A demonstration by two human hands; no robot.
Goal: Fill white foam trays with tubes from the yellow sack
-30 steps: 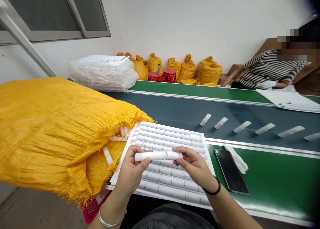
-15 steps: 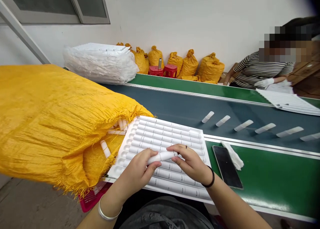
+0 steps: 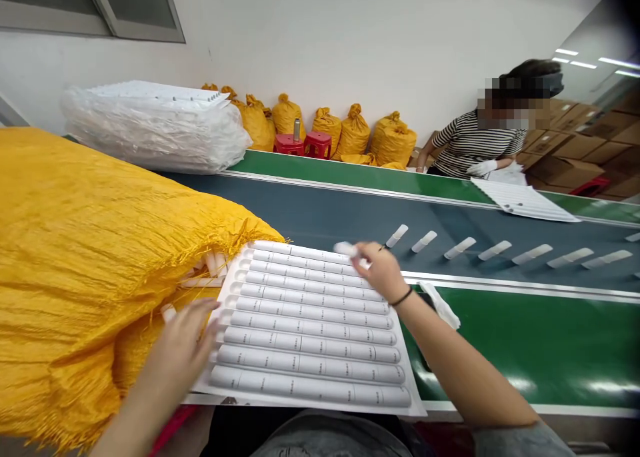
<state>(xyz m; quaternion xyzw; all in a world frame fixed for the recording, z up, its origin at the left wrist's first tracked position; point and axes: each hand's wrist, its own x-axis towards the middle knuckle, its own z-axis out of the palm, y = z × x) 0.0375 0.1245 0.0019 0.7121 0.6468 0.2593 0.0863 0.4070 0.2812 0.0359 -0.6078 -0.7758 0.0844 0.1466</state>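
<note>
My right hand [image 3: 381, 270] grips a short white tube [image 3: 345, 248] above the far edge of the white tray [image 3: 417, 404]. Rows of printed white tubes [image 3: 310, 362] lie in the tray's grooves. At the tray's left edge is my left hand [image 3: 185, 340], blurred, its fingers stretched out and nothing seen in them. It is beside the mouth of a large yellow woven sack [image 3: 100, 244], where loose white tubes [image 3: 213, 264] show inside. Some of the sack's opening is hidden behind my left hand.
Beyond the tray runs a dark conveyor belt [image 3: 320, 207] carrying several spaced white tubes [image 3: 460, 248]. A white cloth [image 3: 443, 305] lies right of the tray, over a partly hidden phone. Across the belt, a person [image 3: 480, 144] wearing a white glove works beside another tray [image 3: 525, 200].
My hands have parted. The right carried the tube away toward the belt, while the left let go and moved left to the sack's mouth. The view has shifted right.
</note>
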